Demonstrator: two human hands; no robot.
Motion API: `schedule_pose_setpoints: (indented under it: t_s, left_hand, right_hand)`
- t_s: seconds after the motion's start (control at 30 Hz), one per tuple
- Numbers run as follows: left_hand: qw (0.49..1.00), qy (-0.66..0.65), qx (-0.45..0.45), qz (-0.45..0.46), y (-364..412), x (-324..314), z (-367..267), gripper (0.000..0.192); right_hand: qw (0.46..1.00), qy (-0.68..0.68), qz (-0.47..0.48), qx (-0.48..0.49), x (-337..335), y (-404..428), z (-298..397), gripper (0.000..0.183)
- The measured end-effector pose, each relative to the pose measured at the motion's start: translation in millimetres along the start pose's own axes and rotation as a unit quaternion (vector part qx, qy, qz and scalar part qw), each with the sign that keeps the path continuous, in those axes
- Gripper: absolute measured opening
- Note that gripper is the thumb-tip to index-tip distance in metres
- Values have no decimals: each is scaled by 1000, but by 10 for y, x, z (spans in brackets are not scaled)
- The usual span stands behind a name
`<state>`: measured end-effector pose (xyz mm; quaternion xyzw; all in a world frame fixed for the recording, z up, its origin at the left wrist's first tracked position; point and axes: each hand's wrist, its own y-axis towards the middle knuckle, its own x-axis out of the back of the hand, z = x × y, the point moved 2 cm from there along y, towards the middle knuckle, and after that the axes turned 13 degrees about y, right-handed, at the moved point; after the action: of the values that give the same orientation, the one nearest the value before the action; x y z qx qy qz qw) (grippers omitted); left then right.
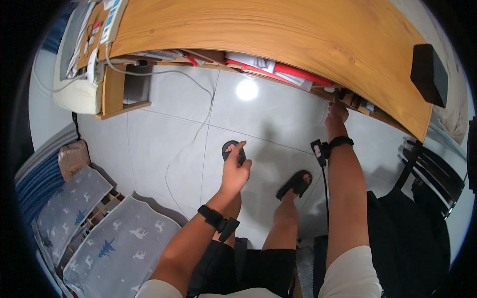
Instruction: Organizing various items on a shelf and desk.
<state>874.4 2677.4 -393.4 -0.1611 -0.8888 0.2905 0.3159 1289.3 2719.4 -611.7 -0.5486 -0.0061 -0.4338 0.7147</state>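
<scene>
My right hand [337,111] reaches to the open compartment [320,91] under the front edge of a wooden desk [261,29]. Its fingertips are partly hidden among small items there, beside a white rounded thing [329,89] and a dark object [343,94]. Whether they grip anything cannot be made out. Over the floor hangs my left hand [235,173], empty, with the index finger pointing forward and the thumb apart. Red folders [302,73] and white papers [253,61] fill the middle of the compartment. Both wrists wear black straps.
A white cable [211,100] trails from a power strip [113,22] across the tiled floor [167,138]. A black box-shaped object [429,76] stands on the desk's right end. At left is a rack with patterned grey covers [123,246]; at right, a chair draped in black cloth [406,231].
</scene>
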Motion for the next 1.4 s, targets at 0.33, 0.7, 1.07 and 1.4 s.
schedule_pose_setpoints:
  t_s: [0.33, 0.7, 1.07, 1.4]
  left_hand:
    - [997, 77, 8, 25, -680, 846, -1387, 64]
    - [995, -14, 49, -80, -1432, 2634, -1143, 66]
    - [972, -120, 121, -161, -1833, 4338, -390, 71]
    - [864, -363, 225, -267, -2862, 4396, 100, 73]
  right_hand:
    - [956, 198, 139, 164, 968, -2421, -87, 26]
    - [951, 24, 275, 142, 1089, -5058, 641, 34]
    - [885, -129, 387, 224, 114, -6622, 1321, 38]
    - [802, -193, 510, 241, -705, -7180, 1823, 37]
